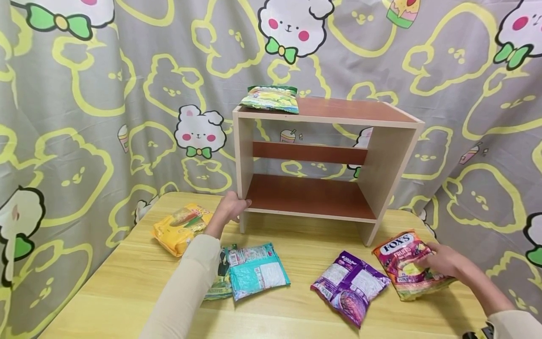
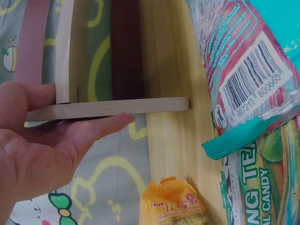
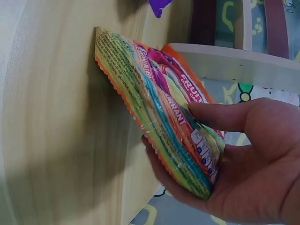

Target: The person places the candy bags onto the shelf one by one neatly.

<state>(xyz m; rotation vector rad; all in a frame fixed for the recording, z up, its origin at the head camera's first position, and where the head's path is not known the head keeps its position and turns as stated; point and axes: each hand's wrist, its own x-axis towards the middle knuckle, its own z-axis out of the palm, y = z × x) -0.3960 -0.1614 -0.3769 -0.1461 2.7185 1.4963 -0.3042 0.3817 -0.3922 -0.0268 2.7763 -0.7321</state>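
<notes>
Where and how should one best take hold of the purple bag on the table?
Perhaps pinch the purple bag by its near corner from the near side: it lies flat, this corner juts free, and the Fox's bag is close on its right.

Fox's bag (image 1: 404, 266): orange edging, maroon front, fruit print, multicolour stripes at one end. Shelf (image 1: 313, 195): red-brown panels, pale beige sides. Purple bag (image 1: 351, 285): whitish patches between purple bands. Teal bag (image 1: 256, 272): white and pink panels. Yellow-orange bag (image 1: 179, 228): fruit print. Tabletop (image 1: 292, 315): light yellow wood grain. Curtain (image 1: 148, 141): grey, yellow outlines, white rabbits, green bows. Sleeves (image 1: 182, 287): plain cream.
</notes>
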